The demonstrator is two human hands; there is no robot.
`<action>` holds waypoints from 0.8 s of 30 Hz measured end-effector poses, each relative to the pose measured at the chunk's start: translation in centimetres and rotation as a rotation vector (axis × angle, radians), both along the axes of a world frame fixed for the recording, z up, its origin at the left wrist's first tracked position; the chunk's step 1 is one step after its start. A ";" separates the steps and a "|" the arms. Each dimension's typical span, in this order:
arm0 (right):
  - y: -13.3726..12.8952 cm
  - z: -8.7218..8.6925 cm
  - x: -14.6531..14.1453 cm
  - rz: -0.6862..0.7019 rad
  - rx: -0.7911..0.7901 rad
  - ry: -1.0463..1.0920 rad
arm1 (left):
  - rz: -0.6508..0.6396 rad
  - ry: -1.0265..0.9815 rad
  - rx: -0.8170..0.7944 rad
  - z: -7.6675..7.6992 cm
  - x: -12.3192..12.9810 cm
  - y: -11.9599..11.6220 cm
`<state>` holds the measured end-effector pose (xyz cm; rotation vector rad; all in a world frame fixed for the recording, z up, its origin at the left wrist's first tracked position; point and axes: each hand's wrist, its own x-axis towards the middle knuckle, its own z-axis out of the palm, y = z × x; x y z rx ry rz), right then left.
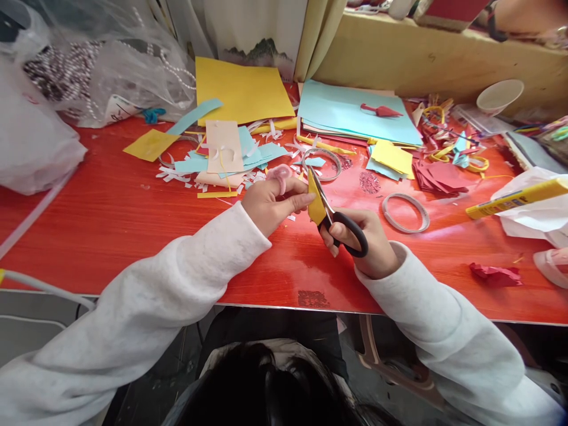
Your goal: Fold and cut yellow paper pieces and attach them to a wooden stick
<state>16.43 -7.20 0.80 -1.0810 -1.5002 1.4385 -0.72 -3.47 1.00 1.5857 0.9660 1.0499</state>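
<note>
My left hand (277,201) pinches a small piece of yellow paper (316,207) over the red table. A pink fluffy ring-like band sits on one of its fingers. In my right hand (366,234) is a pair of scissors (355,234) with black handles. Their blades point away from me and lie along the yellow paper, at its right edge. Whether the blades are parted around the paper, I cannot tell. Just beyond my hands lies a tape roll (335,168), and a second tape roll (406,213) rests right of my right hand.
Paper scraps (248,154) litter the table (146,225) beyond my left hand. Behind them are a yellow sheet (242,92) and a stack of blue sheets (350,112). Red paper pieces (439,176), a glue stick (519,198) and a paper cup (500,97) stand rightward. Plastic bags (35,130) fill the left.
</note>
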 end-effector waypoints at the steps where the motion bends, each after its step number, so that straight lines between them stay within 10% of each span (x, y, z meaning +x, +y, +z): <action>1: 0.0 0.1 0.0 -0.006 0.003 -0.001 | -0.003 0.000 0.001 0.0 0.0 0.0; 24: -0.1 -0.2 0.9 -0.108 0.043 0.027 | 0.003 -0.015 0.009 0.4 -0.3 -0.1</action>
